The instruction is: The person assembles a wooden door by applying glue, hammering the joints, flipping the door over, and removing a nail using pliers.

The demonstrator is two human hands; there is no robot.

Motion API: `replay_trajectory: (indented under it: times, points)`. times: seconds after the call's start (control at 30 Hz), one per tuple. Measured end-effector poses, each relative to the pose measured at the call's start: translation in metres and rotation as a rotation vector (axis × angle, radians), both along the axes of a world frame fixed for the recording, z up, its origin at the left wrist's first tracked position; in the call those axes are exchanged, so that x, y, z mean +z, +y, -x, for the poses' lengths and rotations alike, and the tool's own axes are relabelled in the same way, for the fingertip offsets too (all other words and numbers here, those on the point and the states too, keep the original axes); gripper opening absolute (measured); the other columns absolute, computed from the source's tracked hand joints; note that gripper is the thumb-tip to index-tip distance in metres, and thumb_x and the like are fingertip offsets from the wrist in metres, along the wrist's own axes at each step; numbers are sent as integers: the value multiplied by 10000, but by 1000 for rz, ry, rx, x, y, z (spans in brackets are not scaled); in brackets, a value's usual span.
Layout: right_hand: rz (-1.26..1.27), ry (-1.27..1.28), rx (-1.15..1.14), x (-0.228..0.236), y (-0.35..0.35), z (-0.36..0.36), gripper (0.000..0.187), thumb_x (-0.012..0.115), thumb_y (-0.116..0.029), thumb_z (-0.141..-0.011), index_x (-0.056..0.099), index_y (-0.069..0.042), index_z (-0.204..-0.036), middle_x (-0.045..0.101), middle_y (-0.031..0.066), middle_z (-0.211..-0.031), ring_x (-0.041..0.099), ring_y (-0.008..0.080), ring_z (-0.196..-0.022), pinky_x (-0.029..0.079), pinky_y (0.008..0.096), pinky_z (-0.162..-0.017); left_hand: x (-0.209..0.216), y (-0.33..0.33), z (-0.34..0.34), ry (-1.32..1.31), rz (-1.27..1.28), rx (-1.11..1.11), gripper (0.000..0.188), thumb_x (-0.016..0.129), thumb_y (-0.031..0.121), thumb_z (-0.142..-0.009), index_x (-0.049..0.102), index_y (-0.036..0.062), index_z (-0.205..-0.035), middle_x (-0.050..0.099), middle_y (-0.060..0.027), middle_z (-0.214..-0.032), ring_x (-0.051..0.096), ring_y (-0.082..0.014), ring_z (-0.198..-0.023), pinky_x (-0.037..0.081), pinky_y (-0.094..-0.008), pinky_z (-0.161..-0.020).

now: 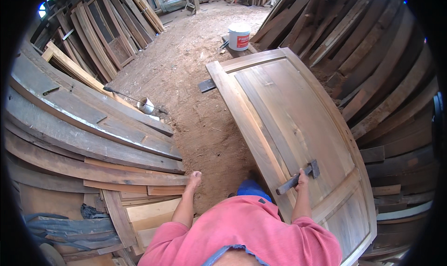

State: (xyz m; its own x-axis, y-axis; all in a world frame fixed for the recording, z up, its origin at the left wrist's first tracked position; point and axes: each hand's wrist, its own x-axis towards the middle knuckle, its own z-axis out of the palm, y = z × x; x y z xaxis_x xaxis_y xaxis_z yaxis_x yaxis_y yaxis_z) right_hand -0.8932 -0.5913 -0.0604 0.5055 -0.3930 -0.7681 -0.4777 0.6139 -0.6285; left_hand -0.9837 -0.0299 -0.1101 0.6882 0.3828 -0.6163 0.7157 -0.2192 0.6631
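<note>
A hammer (291, 184) with a thick dark handle and a squarish head is in my right hand (302, 179), whose fingers are wrapped round it. It is held over a wooden panelled door (307, 112), which lies flat and slants away to the far right. My left hand (195, 177) is off to the left, beside the ends of stacked boards. Its fingers are curled in, and whatever they may hold is too small to make out. A dark wood block (206, 85) sticks out from under the door's far left edge.
Long boards (93, 126) are stacked on the left, and more planks (386, 75) lean on the right. A white bucket (239, 37) with a red label stands beyond the door. On the sawdust-covered floor (205, 121) lies a small pale can (145, 105).
</note>
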Motion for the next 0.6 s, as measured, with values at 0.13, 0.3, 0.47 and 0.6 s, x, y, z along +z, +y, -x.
replay_trajectory:
  times: [0.13, 0.3, 0.47, 0.6]
  points:
    - [63, -10, -267, -27, -9, -53, 254, 679, -243, -890, 549, -53, -998, 595, 90, -815, 586, 231, -624, 543, 418, -540, 14, -28, -51, 14, 78, -304, 479, 574, 346, -926, 586, 7, -1264, 673, -176, -1167, 633, -275, -1105, 482, -373, -928]
    - [260, 99, -399, -4, 44, -158, 428, 655, -215, -879, 531, 90, -1152, 630, 200, -1069, 651, 269, -849, 564, 436, -729, 58, -52, -160, -186, -41, -431, 462, 566, 263, -938, 542, -9, -1310, 655, -188, -1200, 636, -263, -1102, 496, -356, -927]
    - [347, 158, -252, -1, 68, -222, 326, 638, -156, -817, 578, 105, -1003, 650, 156, -910, 645, 241, -719, 537, 420, -598, 106, -76, -276, -386, 47, -602, 468, 595, 256, -914, 541, -17, -1291, 620, -240, -1232, 594, -330, -1173, 456, -426, -1005]
    - [487, 175, 131, 30, 110, -259, 314, 620, -161, -793, 589, 129, -909, 657, 167, -811, 672, 250, -700, 527, 427, -580, 113, -99, -360, -705, -305, -810, 543, 627, 237, -870, 479, 6, -1340, 533, -264, -1313, 493, -403, -1243, 367, -469, -1075]
